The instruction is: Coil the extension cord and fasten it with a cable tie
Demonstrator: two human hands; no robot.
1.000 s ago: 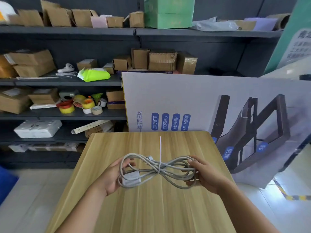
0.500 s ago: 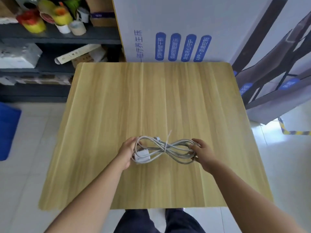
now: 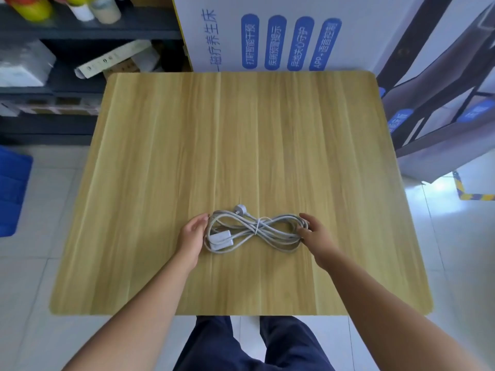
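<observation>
The grey-white extension cord lies coiled in a figure-eight on the wooden table, near its front edge. A thin white cable tie cinches the coil at its waist. The plug sticks out at the upper left, and the white socket block rests inside the left loop. My left hand sits flat against the left loop with its fingers extended. My right hand has fingers and thumb curled over the end of the right loop.
A large white printed carton stands behind the table's far edge. Dark shelves with tape rolls and boxes are at the back left. A blue bin stands on the tiled floor to the left.
The tied coil, held up in both hands before, has come down onto the table. My view has tilted downward. My left hand has opened against the left loop.
</observation>
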